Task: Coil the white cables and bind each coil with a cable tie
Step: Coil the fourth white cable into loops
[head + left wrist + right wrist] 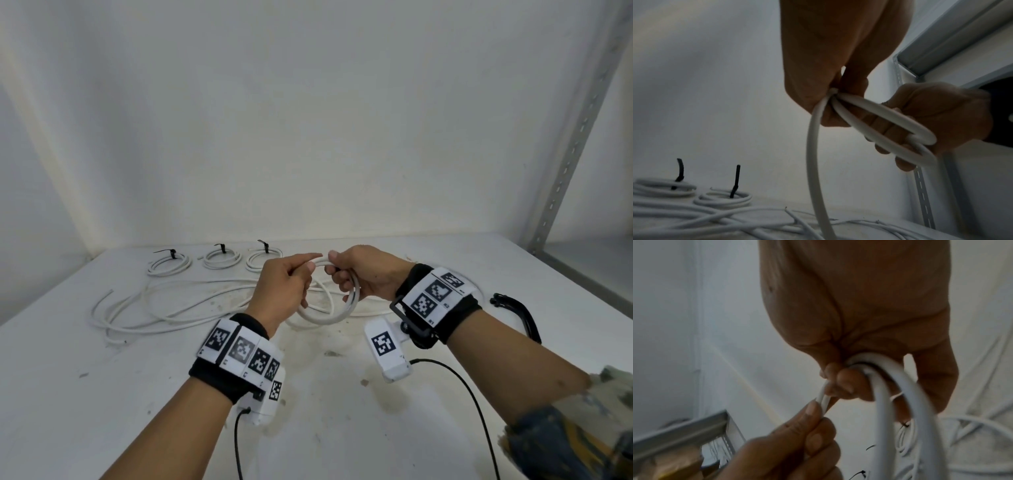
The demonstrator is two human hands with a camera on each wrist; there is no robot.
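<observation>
Both hands are raised above the table [102, 394]: the right hand [368, 274] has its fingers curled through the white coil [337, 310], and the left hand [284, 284] pinches the coil's top strands between thumb and fingers. Loose cables [164, 308] lie spread on the table below and left of the hands. Three tied coils [219, 258] sit in a row at the far side, and spare ties [517, 311] lie to the right.

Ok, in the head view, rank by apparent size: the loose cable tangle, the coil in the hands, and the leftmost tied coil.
1. Loose cable tangle, clearly largest.
2. Coil in the hands.
3. Leftmost tied coil; it sits farther from the camera, so 2 versus 3 is unsure.
</observation>
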